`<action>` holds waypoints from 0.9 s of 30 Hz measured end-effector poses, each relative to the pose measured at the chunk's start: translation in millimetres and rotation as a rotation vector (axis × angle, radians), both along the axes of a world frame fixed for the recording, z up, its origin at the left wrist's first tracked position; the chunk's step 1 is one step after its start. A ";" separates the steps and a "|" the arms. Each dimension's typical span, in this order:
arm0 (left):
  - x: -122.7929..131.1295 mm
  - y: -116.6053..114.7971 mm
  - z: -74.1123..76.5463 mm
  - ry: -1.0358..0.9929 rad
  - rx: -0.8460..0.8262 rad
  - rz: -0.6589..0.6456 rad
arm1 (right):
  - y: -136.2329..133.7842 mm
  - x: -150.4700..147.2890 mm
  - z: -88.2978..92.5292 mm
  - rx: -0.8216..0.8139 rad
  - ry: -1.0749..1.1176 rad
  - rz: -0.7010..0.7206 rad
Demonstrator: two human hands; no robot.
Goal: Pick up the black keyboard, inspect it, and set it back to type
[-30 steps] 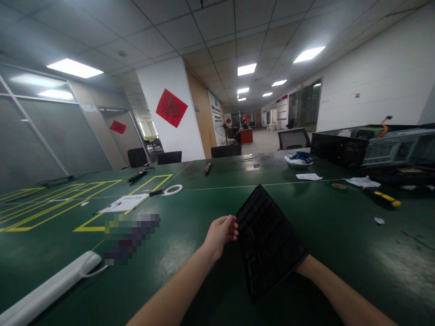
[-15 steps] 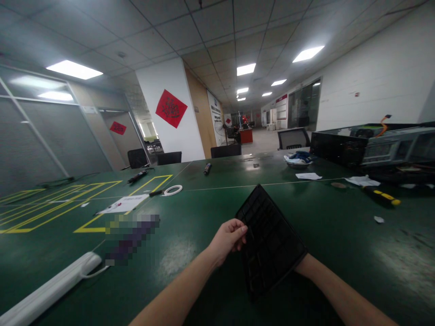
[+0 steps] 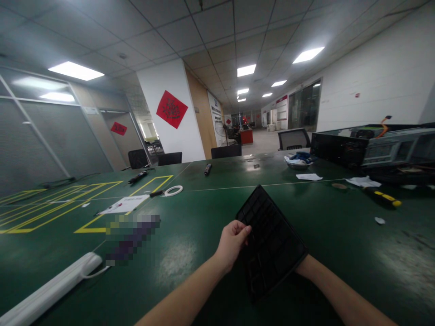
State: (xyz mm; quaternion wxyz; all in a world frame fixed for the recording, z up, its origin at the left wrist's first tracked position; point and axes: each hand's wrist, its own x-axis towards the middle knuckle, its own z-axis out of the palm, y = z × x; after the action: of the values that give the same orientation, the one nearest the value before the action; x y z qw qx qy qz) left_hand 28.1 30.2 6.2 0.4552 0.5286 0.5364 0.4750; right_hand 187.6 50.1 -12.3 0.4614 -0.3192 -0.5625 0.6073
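A black tray [image 3: 272,235] divided into small compartments is tilted up above the green table, its open face towards me. Behind its lower right side is my right hand [image 3: 303,265], holding it; only the wrist shows, and the fingers are hidden by the tray. My left hand [image 3: 235,237] is at the tray's left edge, thumb and forefinger pinched together over the compartments. Whatever is between those fingertips is too small or too dark to make out. The inside of the tray is too dark to tell its contents.
An opened computer case [image 3: 343,149] stands at the back right, near a bowl [image 3: 299,165] with cloth. A yellow-black screwdriver [image 3: 387,198] lies right. Left are a white tape roll [image 3: 173,190], a paper sheet [image 3: 124,204], a blurred purple item [image 3: 132,242] and a long white bar [image 3: 50,287].
My left hand has shifted slightly right and a little down, its pinched fingertips further over the compartments. The tray and my right hand have stayed nearly still.
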 end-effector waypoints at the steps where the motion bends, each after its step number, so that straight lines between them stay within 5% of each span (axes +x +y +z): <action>1: 1.7 -0.3 -1.8 0.011 0.025 0.029 | 1.1 -0.1 -2.2 -0.019 0.002 0.010; 7: 3.7 -7.4 -8.9 0.374 0.232 0.130 | 6.4 1.5 -16.8 -0.097 0.034 -0.015; 11: 0.3 -18.0 -3.4 0.593 0.385 0.020 | 5.4 5.0 -21.5 -0.106 0.046 -0.048; 15: -2.8 -19.6 2.0 0.636 0.377 -0.024 | 3.2 7.5 -19.3 -0.087 0.041 -0.048; 22: -4.0 -12.6 3.3 0.673 0.300 0.093 | 5.5 5.9 -17.8 -0.058 0.023 -0.053; 27: -4.6 -13.8 8.1 0.648 0.307 -0.003 | 6.5 4.6 -20.9 -0.085 0.024 -0.069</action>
State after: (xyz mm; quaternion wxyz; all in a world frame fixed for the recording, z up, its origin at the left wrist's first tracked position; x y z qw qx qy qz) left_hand 23.5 16.4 14.4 0.1773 0.7148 0.5745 0.3571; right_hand 192.2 56.5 -33.2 0.4747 -0.3505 -0.5193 0.6182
